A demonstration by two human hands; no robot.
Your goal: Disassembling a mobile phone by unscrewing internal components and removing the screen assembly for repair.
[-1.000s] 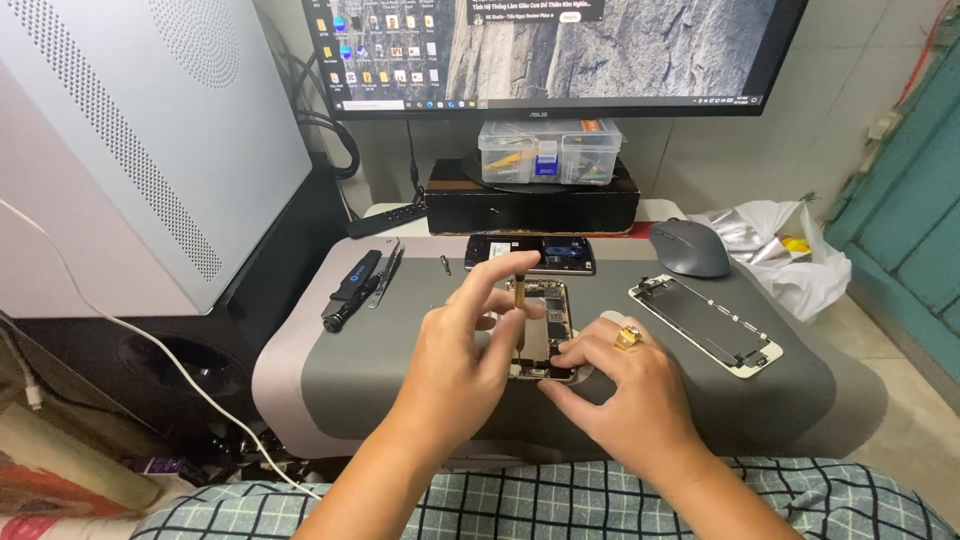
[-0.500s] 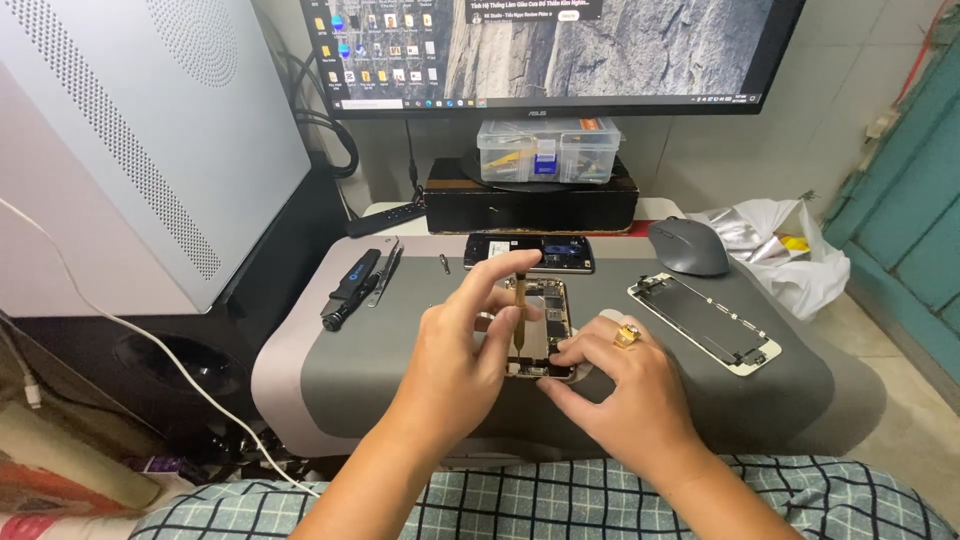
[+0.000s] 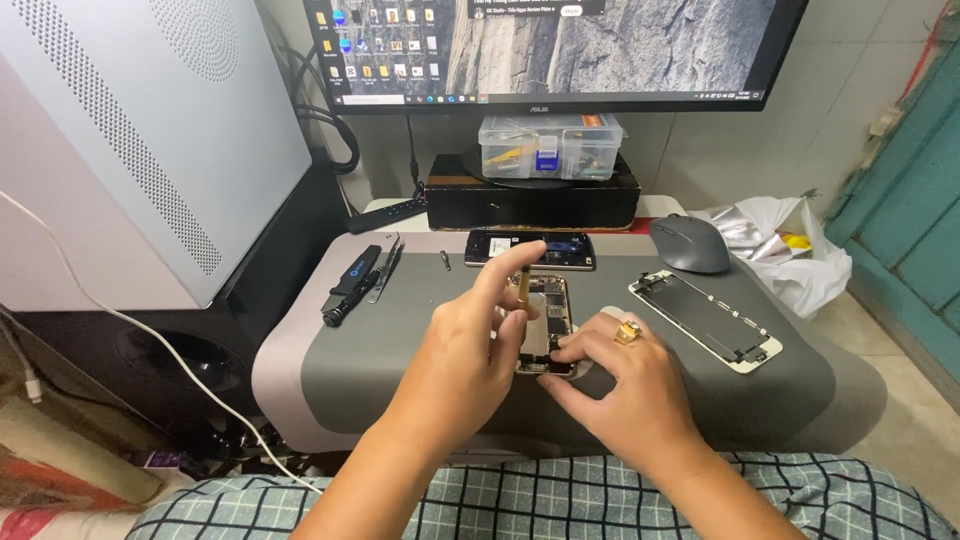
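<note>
Brass-tipped tool (image 3: pixel 522 283) in left hand (image 3: pixel 470 360) grip; right hand (image 3: pixel 625 385) fingers pressed flat on opened phone (image 3: pixel 548 318).

The left hand (image 3: pixel 470 350) covers the opened phone's (image 3: pixel 548 310) near half; its parts are too small to identify. The monitor (image 3: pixel 560 50) is cropped above.

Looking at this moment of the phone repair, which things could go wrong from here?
1. The left hand holds a thin tool over the opened phone; a slip might scratch the exposed board.
2. The right hand steadies the phone only by fingertips at its lower end, so it could shift under pressure.
3. The detached screen lies loose near the right hand; a sideways move of the arm could knock it.
</note>
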